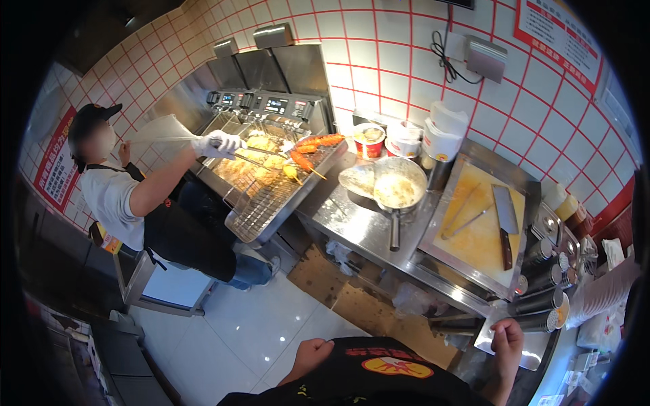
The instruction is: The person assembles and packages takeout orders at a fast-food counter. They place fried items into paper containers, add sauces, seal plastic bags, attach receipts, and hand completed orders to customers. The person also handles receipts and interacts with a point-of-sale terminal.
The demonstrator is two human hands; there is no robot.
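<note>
My left hand [313, 353] is curled closed at the left side of my black apron [386, 352]. My right hand [507, 339] is raised on the right with its fingers curled in and the thumb against them; nothing shows in it. Close to it lie a shiny metal tray [528, 359] and a row of metal shaker canisters [538, 302]. Before me, a cutting board [469, 218] bears a cleaver [504, 213] with a dark handle and a pair of metal tongs [467, 223]. Left of the board, a long-handled strainer [398, 190] holds pale crumbs over a pot.
A co-worker [167, 203] in a white glove tends food with tongs at a deep fryer [254, 167]. Skewers [310, 152] rest on its wire rack [266, 205]. Paper tubs [368, 142] stand along the wall. Stained cardboard [355, 299] covers the floor; stacked cups [604, 292] stand far right.
</note>
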